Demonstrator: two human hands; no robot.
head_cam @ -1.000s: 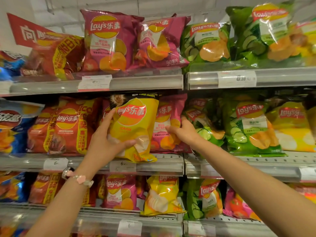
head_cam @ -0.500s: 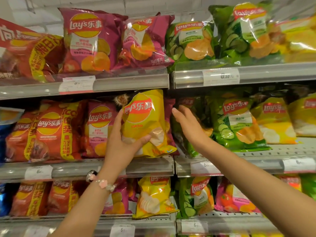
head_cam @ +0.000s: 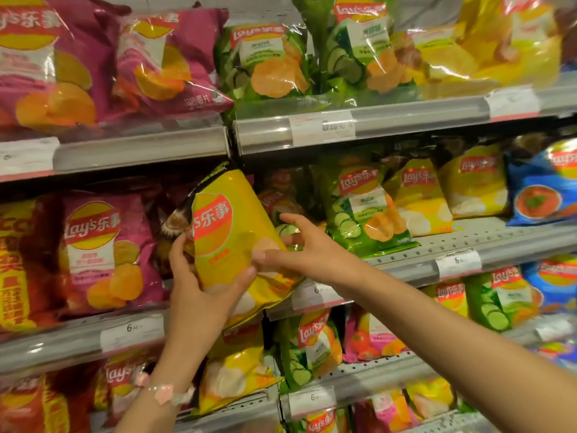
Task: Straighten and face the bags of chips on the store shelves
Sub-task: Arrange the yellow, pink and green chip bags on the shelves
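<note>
Left hand (head_cam: 199, 295) grips glossy yellow foil chip bag (head_cam: 232, 242) from below, thumb across its front; right hand (head_cam: 307, 250) pinches its right edge (bag tilted, held out before grey metal middle shelf (head_cam: 406, 264), beside pink chip bag (head_cam: 103, 248))

Yellow Lay's bag (head_cam: 232, 245), glossy, red logo facing out, tilted with its top leaning left and its black-edged top corner up under the upper shelf rail; gripped at the lower left by the left hand (head_cam: 195, 295) and pinched at the right edge by the right hand (head_cam: 307, 250). Just left of the left hand, a magenta Lay's bag (head_cam: 104, 251) upright and facing front. Just right of the right hand, a green cucumber bag (head_cam: 363, 210) standing upright, slightly angled.
</note>
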